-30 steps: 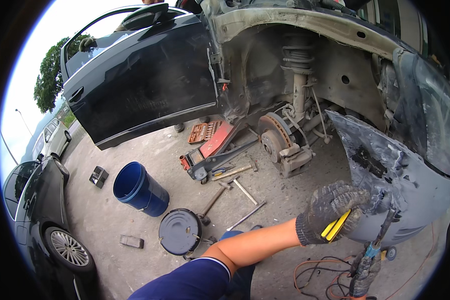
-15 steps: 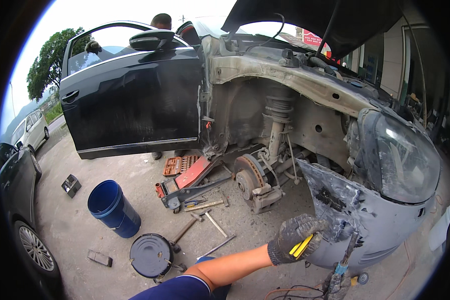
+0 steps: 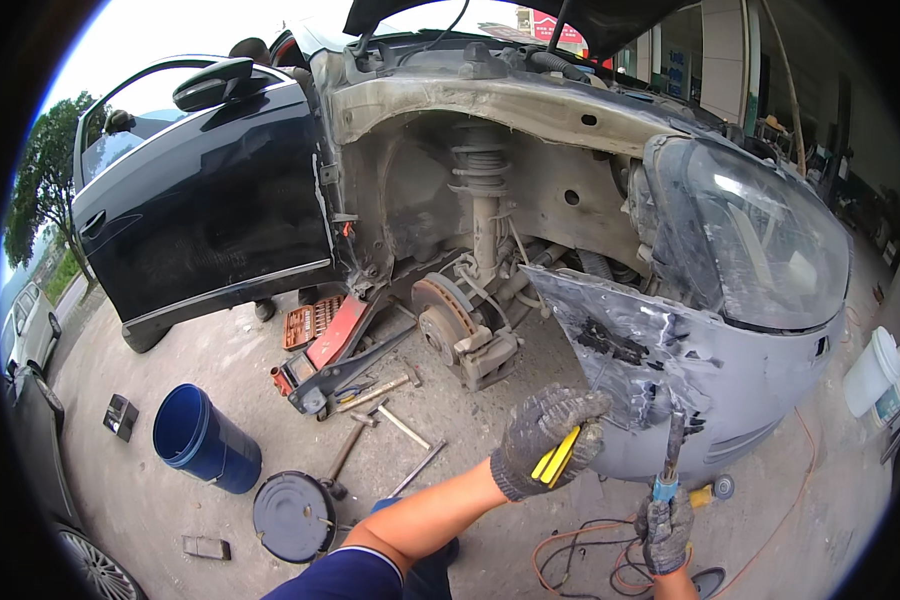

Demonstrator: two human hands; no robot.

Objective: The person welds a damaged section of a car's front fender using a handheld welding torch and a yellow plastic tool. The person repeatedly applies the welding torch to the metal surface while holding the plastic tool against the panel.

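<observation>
My left hand (image 3: 547, 445), in a dark work glove, is closed on a tool with two yellow bars (image 3: 557, 457) like plier handles; its other end is hidden in the fist. Fingertips reach the left edge of a grey bumper (image 3: 760, 375), whose damaged corner shows black and whitish ragged patches. Lower right, my gloved right hand (image 3: 665, 530) is wrapped round a blue-handled tool (image 3: 665, 488) with a long metal shaft. Its dark tip points up against or just in front of the damaged patch; contact is unclear.
Behind the bumper are a headlight (image 3: 770, 240), an exposed brake disc (image 3: 445, 315) and an open black door (image 3: 210, 195). A red floor jack (image 3: 337, 330), hammers (image 3: 345, 450), a blue bucket (image 3: 207, 440) and a round stool (image 3: 293, 517) stand left. Cables (image 3: 580, 560) lie below.
My view has swung right and the scene slides left. The right hand and the blue-handled tool have come further into view. Both hands keep their grips.
</observation>
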